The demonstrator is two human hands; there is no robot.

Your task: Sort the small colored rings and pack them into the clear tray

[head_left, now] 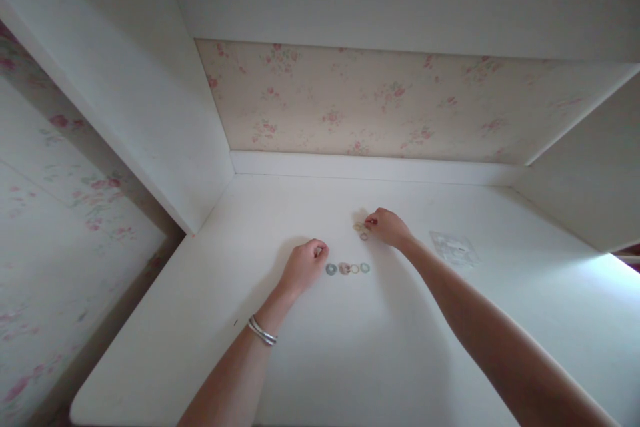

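Both hands are out over the white desk (320,360); the left hand (304,267) rests curled beside a short row of small rings (348,268), knuckles just to the left of the first one, fingers folded in on themselves, and whether anything sits inside that curl I cannot tell; the right hand (387,227) is further back, fingertips pinched narrow on a little loose cluster of rings (361,229), touching them; the row holds four rings lying flat, and its long axis runs left to right across the desk, roughly parallel to the back edge, pointing from the left hand toward the clear plastic bag (454,247) off to the right; the cluster behind has no clear line at all; the risk, as I judge it, is plain enough: these rings are tiny and light, so a pinch that catches two at once or a brush from a wrist could scatter the row or send one rolling off the smooth top
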